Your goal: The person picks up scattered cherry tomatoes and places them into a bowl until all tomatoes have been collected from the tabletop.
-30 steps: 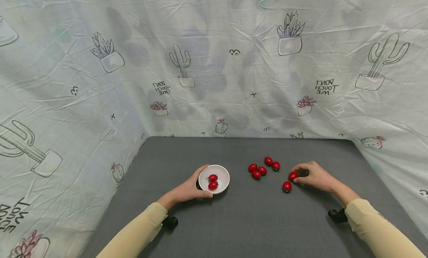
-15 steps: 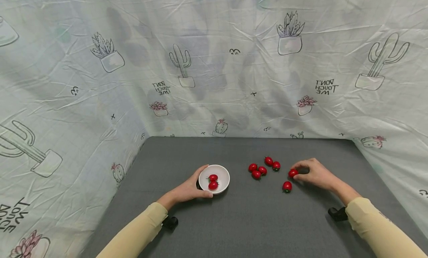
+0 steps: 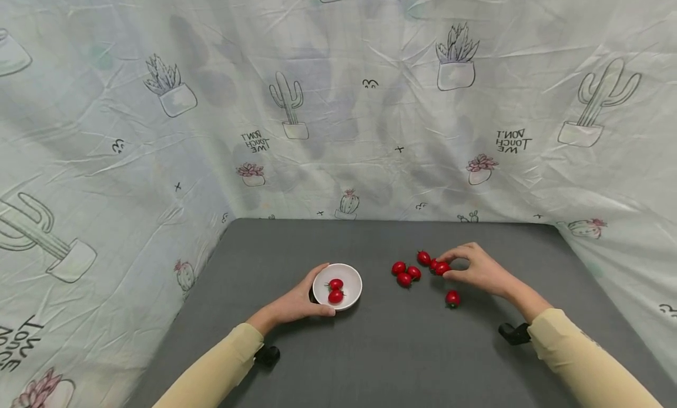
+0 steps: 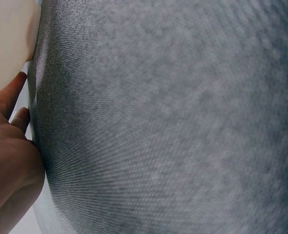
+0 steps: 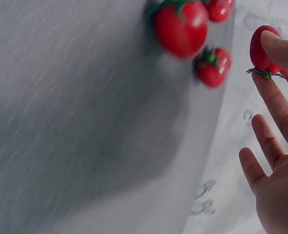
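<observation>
My left hand (image 3: 296, 302) grips the left side of a small white bowl (image 3: 357, 287), thumb at the near side and fingers round the far side. Two red cherry tomatoes (image 3: 335, 297) with green stems lie inside it. In the left wrist view the bowl's pale outer wall (image 4: 10, 39) shows above the fingers. My right hand (image 3: 481, 271) pinches a cherry tomato (image 3: 442, 268) between thumb and fingertips. The right wrist view shows this held tomato (image 5: 259, 51) raised off the table, stem end toward the palm, with the other fingers spread.
On the grey table (image 3: 391, 349), a cluster of several cherry tomatoes (image 3: 404, 279) lies right of the bowl. Another tomato (image 3: 424, 257) lies behind, one is partly hidden by the held tomato, and a single tomato (image 3: 452, 298) lies nearer. A patterned cloth (image 3: 338, 102) hangs behind the table.
My right hand has lifted the pinched cherry tomato and carried it left, toward the other tomatoes. The left hand stays on the bowl. The head view has tilted slightly.
</observation>
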### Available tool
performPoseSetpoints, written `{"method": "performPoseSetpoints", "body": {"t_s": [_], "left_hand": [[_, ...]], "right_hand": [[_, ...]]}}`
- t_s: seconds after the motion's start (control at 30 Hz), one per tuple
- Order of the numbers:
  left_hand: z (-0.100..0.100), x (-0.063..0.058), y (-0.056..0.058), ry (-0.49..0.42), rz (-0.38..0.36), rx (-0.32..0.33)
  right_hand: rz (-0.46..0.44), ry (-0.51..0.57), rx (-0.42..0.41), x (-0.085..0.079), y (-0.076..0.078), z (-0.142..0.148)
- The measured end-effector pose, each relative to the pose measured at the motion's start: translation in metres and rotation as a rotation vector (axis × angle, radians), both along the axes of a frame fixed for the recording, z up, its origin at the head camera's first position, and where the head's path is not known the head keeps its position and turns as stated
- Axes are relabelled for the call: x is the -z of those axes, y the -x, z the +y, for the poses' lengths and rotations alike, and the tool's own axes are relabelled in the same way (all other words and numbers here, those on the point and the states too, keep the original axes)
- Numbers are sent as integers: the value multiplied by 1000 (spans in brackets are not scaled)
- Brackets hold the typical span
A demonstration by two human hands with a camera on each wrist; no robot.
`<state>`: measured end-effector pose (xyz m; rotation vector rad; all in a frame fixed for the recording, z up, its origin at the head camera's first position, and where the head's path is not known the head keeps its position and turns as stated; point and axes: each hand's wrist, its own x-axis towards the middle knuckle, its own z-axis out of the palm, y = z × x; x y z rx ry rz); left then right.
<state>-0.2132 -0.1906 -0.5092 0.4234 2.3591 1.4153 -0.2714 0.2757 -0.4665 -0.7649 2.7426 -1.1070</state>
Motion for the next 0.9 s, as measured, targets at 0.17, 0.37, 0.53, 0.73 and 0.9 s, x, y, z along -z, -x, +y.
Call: {"method": "performPoseSetpoints", "body": {"t_s": [0.17,0.37,0.53,0.73,0.9], "left_hand": [[-1,2,-2,-9,-8,4],[0,1,-2,-12,-3,4],[1,-2,-2,6,10,6],[0,-3,-2,21,22,8],[0,-3,-2,23,20,8]], "right_hand": [[-28,44,-37,-4,0,-21],[-44,79,-88,-15,3,-43],[-17,84,-130,-18,5,-58],[3,82,-154,-21,7,-71],[-15,78,-164,-25,8,-82]]}}
